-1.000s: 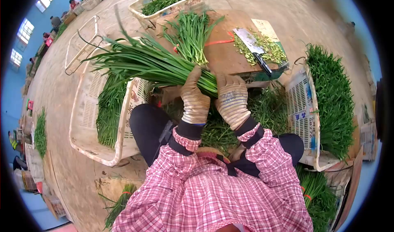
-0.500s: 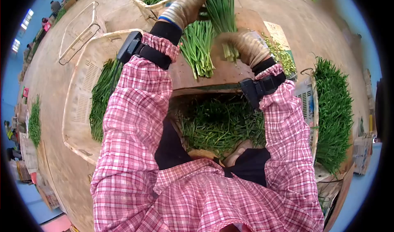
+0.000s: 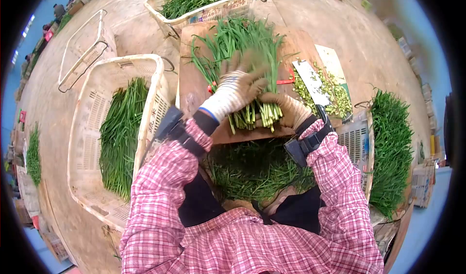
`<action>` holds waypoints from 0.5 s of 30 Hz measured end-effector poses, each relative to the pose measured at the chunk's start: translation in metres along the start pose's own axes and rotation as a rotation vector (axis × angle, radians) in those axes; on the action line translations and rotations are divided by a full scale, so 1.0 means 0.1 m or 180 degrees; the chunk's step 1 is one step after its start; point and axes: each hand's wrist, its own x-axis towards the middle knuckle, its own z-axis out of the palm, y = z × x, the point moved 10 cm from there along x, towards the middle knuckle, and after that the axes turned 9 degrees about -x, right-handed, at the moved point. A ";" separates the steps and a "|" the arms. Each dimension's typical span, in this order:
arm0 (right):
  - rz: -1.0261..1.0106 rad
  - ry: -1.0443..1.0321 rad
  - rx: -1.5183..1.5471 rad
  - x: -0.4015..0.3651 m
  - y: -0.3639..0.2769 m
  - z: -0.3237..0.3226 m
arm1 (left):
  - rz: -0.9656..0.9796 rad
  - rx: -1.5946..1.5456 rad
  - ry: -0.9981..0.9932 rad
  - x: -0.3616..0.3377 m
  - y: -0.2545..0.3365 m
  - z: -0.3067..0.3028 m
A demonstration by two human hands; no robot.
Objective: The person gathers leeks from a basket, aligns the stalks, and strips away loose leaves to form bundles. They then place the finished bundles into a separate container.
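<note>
A bunch of long flat-leaved greens like garlic chives (image 3: pixel 245 36) lies on a brown board (image 3: pixel 194 80), its pale cut stems towards me. My left hand (image 3: pixel 238 87), in a white and brown work glove, is over the middle of the bunch with its fingers apart and somewhat blurred. At the right side of the stem ends, my gloved right hand (image 3: pixel 287 110) curls against the chives; part of its grip is hidden. Right of it lies a flat pale blade-like piece (image 3: pixel 310 82) among chopped stem bits (image 3: pixel 340 97).
A white crate (image 3: pixel 80 162) with greens stands at my left, another crate (image 3: pixel 189 19) beyond the board. More greens (image 3: pixel 391 148) rise from a crate at my right. Leaf trimmings (image 3: pixel 262 177) lie below the board, between my legs. People sit far off at the upper left.
The raised bunch has come down onto the board beside the other stems. My left hand has moved down towards me and opened over it; my right hand has shifted down slightly.
</note>
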 end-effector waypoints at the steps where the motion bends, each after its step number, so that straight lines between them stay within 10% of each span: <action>1: -0.0025 -0.0066 0.0039 -0.02 -0.02 0.05 | 0.0141 -0.0076 -0.0339 0.08 0.08 0.09; 5: -0.0424 0.0017 -0.0641 -0.25 -0.22 -0.03 | -0.0098 0.0474 -0.1120 0.22 0.02 0.35; 9: 0.0673 0.1476 -0.2911 -0.57 -0.39 -0.53 | 0.0210 0.0632 -0.0882 0.17 0.08 0.32; 13: -0.1077 0.1403 -0.3878 -0.39 -0.62 -0.64 | 0.0374 0.0510 -0.0022 0.16 0.09 0.12; 15: -0.0655 0.1464 -0.3816 -0.36 -0.61 -0.60 | 0.0431 -0.0443 0.0806 -0.02 0.16 -0.44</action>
